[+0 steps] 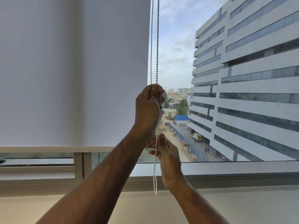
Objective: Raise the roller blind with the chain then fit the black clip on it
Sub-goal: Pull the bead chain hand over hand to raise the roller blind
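One white fabric roller blind [72, 70] covers the left pane, bottom bar just above the sill. Left hand [148, 104] up high, fingers clenched on the beaded chain [157, 46]; right hand [168, 152] below, fingers pinching its hanging loop.

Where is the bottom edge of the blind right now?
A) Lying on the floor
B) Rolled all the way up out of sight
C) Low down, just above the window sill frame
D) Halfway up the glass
C: the blind covers most of the left pane, and its bottom bar sits just above the lower window frame, while both hands grip the bead chain.
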A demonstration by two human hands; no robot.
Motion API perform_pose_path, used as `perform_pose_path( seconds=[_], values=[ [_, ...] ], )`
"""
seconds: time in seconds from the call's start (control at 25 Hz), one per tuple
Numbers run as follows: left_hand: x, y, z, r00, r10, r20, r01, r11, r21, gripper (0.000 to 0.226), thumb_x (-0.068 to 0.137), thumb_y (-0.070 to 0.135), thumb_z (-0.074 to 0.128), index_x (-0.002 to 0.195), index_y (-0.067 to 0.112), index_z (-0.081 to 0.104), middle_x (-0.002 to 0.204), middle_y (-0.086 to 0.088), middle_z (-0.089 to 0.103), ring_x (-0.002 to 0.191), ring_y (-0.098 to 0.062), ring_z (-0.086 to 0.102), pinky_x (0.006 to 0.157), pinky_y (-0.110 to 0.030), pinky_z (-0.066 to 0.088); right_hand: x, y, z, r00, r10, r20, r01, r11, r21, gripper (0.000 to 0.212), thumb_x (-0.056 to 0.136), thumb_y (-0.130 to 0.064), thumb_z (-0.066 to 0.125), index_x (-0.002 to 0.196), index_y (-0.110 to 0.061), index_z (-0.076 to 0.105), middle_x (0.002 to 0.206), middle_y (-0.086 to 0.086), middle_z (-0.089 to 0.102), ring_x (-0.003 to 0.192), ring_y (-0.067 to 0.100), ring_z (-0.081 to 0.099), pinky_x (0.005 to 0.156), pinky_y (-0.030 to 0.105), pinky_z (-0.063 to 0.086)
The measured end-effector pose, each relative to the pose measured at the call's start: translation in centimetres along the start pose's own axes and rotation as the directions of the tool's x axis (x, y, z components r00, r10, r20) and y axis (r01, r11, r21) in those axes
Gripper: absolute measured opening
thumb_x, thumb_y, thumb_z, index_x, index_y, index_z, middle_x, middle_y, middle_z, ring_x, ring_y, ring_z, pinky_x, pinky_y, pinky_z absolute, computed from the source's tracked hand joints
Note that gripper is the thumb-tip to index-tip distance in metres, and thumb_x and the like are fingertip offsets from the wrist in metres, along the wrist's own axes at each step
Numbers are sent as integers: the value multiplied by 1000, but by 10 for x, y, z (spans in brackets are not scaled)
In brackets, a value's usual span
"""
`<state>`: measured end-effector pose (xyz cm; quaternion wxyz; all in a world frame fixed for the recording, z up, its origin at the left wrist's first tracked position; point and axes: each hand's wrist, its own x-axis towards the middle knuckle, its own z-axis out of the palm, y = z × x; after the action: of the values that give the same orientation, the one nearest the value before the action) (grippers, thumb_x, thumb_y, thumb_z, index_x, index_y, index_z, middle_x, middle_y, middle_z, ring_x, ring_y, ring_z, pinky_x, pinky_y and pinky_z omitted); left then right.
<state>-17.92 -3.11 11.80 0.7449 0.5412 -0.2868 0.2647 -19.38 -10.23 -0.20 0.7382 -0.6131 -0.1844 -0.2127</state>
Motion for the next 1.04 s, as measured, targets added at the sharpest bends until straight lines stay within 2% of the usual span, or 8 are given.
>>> perform_pose_path(
  seconds=[0.12, 0.24, 0.4, 0.56, 0.68, 0.76, 0.92, 1.04],
  values=[
    [-21, -20, -6, 1000, -8, 3, 8, 1000, -2, 39, 111, 22, 40, 78, 22, 60, 56, 11, 45, 44, -3, 35, 43, -22, 30, 24, -21, -1, 999, 12, -50, -11, 1000, 13, 43, 100, -51, 43, 102, -28, 79, 106, -2, 82, 107, 18, 74, 94, 41, 54],
    [-42, -40, -10, 1000, -10, -20, 11, 999, 34, 37, 111, 24, 41, 79, 20, 61, 55, 13, 47, 44, -1, 38, 45, -18, 33, 59, -63, 2, 998, -47, -48, 50, 997, 63, 39, 108, -40, 40, 107, -20, 74, 101, 0, 82, 97, 14, 77, 82, 33, 59],
    [-65, -60, -11, 999, -51, -10, 51, 997, 50, 40, 112, 25, 39, 76, 22, 59, 58, 7, 39, 47, -5, 28, 45, -25, 23, 104, -122, 22, 998, -43, 39, 39, 995, 94, 45, 110, -38, 34, 116, -9, 67, 106, 10, 81, 99, 24, 78, 93, 45, 55],
    [-82, -73, -13, 996, -81, 29, 81, 997, 17, 37, 112, 21, 39, 80, 17, 57, 60, 5, 37, 46, -1, 29, 44, -16, 26, 130, -159, 42, 999, -17, 44, 9, 983, 182, 40, 110, -32, 37, 109, -6, 67, 83, 7, 78, 70, 19, 75, 67, 30, 58],
    [-87, -79, -21, 995, -98, 13, 98, 995, 3, 38, 112, 19, 39, 78, 20, 57, 59, 9, 39, 47, 0, 31, 45, -14, 29, 140, -156, 51, 1000, -23, -13, 25, 990, 141, 34, 110, -24, 41, 97, -7, 68, 54, -3, 55, 38, 9, 42, 39, 19, 34],
    [-89, -82, -24, 994, -105, 19, 105, 994, -3, 38, 111, 19, 39, 77, 21, 57, 59, 9, 39, 48, -3, 29, 45, -17, 27, 139, -149, 51, 997, -60, -49, 65, 990, 122, 34, 109, -21, 42, 87, -10, 65, 43, -10, 40, 32, 6, 27, 36, 18, 22],
    [-97, -94, -33, 983, -175, 53, 176, 984, -17, 37, 111, 24, 41, 82, 18, 62, 59, 0, 36, 47, -10, 24, 42, -24, 21, 130, -132, 47, 989, -116, -90, 124, 989, 84, 33, 108, -19, 44, 81, -12, 62, 41, -13, 36, 32, 5, 25, 37, 18, 21],
    [-98, -104, -42, 966, -243, 89, 249, 967, -53, 37, 111, 26, 41, 95, 9, 70, 62, -7, 52, 45, -14, 38, 42, -25, 33, 117, -113, 43, 987, -130, -90, 136, 989, 59, 32, 108, -19, 45, 82, -14, 63, 42, -13, 36, 34, 5, 24, 38, 18, 20]
  ],
)
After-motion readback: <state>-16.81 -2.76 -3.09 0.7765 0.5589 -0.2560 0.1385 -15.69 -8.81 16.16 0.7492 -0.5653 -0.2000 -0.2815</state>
